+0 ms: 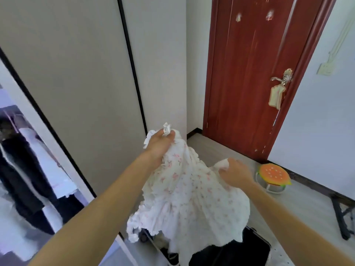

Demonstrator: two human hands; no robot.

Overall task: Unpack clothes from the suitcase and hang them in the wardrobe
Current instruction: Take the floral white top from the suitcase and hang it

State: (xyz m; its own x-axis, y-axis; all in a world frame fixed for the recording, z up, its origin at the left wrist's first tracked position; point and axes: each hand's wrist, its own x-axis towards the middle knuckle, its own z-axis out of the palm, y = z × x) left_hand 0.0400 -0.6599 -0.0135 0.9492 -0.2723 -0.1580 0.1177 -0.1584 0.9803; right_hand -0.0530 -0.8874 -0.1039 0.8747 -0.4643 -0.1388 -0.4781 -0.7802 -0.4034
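1. Bare left grip [160, 145] bunches the top of the white floral fabric dress [192, 200]; right grip [237, 172] pinches an edge.
2. Dress hangs over the black suitcase [255, 246]: unpacking step.
3. Next, likely: carry it left to the open wardrobe [28, 169].

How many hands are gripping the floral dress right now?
2. The left hand grips bunched fabric at the top of the floral dress, held highest. The right hand pinches a fold lower down, on the dress's right side. Both are in full view.
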